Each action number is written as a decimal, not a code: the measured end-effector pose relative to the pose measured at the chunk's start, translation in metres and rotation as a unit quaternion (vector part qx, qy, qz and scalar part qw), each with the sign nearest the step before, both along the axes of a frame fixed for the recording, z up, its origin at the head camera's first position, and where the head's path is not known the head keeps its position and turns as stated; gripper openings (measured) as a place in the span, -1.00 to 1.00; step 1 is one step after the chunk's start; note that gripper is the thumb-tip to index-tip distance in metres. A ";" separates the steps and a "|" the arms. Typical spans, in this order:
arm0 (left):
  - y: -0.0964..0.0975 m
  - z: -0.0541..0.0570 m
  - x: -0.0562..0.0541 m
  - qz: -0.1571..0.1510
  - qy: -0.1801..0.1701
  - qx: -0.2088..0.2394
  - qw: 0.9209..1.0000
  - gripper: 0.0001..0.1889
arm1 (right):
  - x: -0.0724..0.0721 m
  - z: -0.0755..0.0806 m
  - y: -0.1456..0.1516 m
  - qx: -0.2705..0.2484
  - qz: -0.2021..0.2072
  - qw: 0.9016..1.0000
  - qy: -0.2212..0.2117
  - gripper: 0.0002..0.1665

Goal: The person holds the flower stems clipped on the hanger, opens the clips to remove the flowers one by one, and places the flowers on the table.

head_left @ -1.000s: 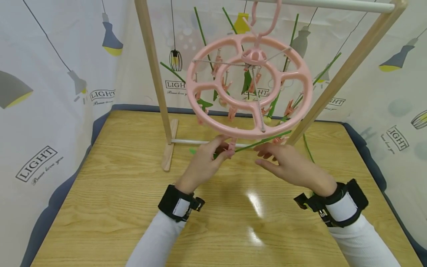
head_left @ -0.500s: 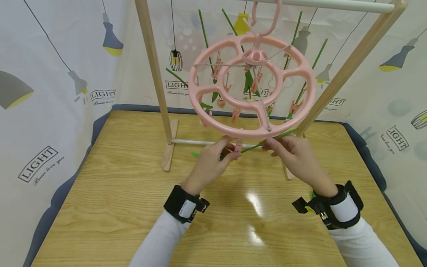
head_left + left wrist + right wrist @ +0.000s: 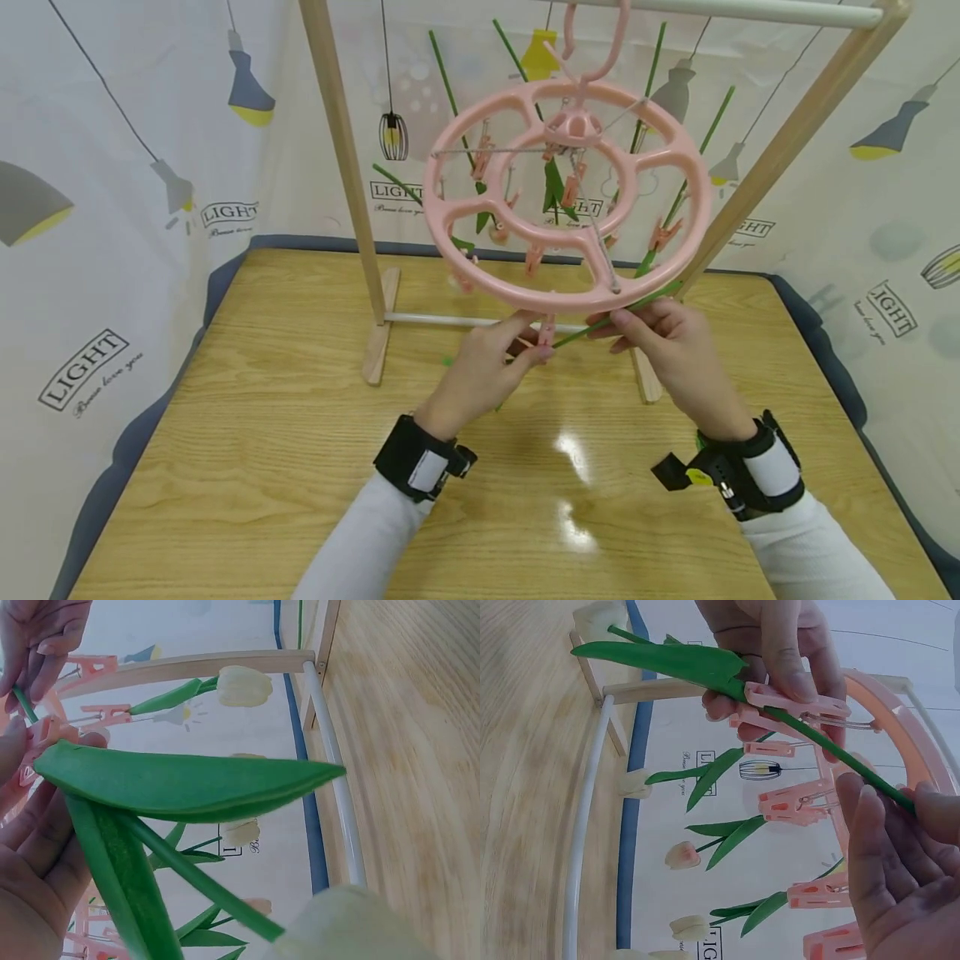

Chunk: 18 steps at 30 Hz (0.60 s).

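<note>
My left hand (image 3: 487, 358) pinches a pink clothespin (image 3: 547, 331) that hangs from the front rim of a round pink drying hanger (image 3: 555, 299). An artificial tulip's green stem (image 3: 832, 750) passes at this clothespin, its leaves (image 3: 187, 780) and white bloom (image 3: 352, 930) pointing away to the left. Between thumb and fingers, my right hand (image 3: 678, 350) holds the free end of that stem, right of the clothespin. In the right wrist view the stem lies along the clothespin's jaws; whether they grip it I cannot tell.
More tulips, such as one with a pinkish bloom (image 3: 682, 855), hang upside down from other clothespins (image 3: 795, 802). The hanger hooks over a rack with wooden posts (image 3: 339, 125) and a low white bar (image 3: 431, 319). Beneath lies a wooden table (image 3: 285, 467); printed cloth surrounds it.
My right hand, formerly loose beside the stem, has closed its thumb and fingers on it. My left hand and the clothespin have shifted slightly right, and the hanger has turned a little.
</note>
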<state>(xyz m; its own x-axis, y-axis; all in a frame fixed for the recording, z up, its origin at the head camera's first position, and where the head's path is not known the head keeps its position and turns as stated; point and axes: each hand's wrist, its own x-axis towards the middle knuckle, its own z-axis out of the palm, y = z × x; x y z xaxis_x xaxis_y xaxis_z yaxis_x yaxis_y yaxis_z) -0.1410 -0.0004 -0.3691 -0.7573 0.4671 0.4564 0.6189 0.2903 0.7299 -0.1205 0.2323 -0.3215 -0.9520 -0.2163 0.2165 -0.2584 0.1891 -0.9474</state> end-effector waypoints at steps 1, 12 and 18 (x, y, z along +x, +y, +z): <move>0.000 0.000 0.000 0.001 0.000 0.000 1.000 -0.55 | 0.000 -0.001 -0.001 0.000 0.001 1.000 0.001 -0.73; 0.006 0.002 0.001 0.045 0.022 0.030 0.998 -0.81 | -0.006 -0.007 -0.006 -0.024 0.053 0.998 0.011 -0.69; 0.009 0.001 0.004 0.061 0.014 0.069 0.996 -0.77 | -0.003 -0.012 -0.009 -0.020 0.050 0.998 0.028 -0.65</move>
<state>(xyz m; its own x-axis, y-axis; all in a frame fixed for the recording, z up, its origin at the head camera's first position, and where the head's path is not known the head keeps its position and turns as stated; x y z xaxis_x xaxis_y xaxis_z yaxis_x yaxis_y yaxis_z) -0.1373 0.0081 -0.3679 -0.7911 0.3043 0.5306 0.6052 0.2630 0.7514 -0.1238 0.2228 -0.3335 -0.9123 -0.3000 0.2788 -0.3267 0.1226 -0.9371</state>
